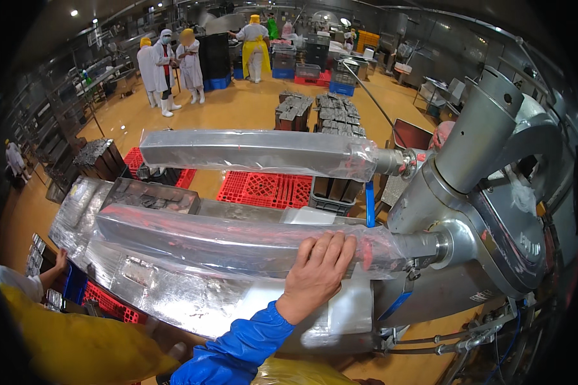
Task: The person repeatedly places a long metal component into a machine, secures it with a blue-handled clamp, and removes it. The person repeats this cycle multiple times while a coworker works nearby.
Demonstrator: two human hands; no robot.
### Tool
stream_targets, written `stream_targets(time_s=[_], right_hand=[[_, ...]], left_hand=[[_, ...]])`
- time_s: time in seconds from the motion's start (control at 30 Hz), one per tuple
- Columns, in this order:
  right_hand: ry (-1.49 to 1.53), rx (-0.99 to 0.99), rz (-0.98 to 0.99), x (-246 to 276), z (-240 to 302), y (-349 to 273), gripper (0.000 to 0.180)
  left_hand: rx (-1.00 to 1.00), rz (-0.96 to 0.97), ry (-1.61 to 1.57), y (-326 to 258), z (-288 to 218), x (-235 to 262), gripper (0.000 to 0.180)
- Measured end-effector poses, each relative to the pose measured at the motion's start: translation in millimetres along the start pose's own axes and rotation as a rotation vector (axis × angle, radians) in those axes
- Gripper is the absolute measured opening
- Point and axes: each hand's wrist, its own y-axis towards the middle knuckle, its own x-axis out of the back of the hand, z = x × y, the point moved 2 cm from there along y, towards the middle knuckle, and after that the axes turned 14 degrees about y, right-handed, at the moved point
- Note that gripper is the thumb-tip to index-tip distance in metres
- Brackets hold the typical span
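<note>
Grey metal machine (456, 282): lettering (532, 247) on curved housing; small dark marking (480, 296) on lower barrel; neither clearly legible.

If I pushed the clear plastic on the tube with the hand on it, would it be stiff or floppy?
The clear plastic would probably be floppy, because it wrinkles and hangs loosely along the metal tube. It may be light, since it looks thin and see-through. It might feel slippery near the left hand, as it looks smooth and shiny.

Left hand (316, 280) palm-down, fingers (328, 249) bent
</note>
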Motion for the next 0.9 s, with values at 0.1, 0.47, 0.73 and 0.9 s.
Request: stream_targets(time_s=[0.1, 0.47, 0.73, 0.9], right_hand=[[0.026, -0.243, -0.046, -1, -95, 6, 0.032], [-0.115, 0.418, -0.14, -28, 8, 159, 0.042], [-0.076, 0.632, 0.262, -131, 170, 239, 0.029], [-0.106, 0.61, 0.42, -211, 220, 242, 0.029]], left_hand=[[-0.008, 0.024, -0.028, -1, -8, 2, 0.075], [-0.115, 0.355, -0.822, -136, -54, 26, 0.027], [0.892, 0.751, -0.864, -283, -18, 52, 0.024], [1.09, 0.56, -0.669, -314, 8, 80, 0.024]])
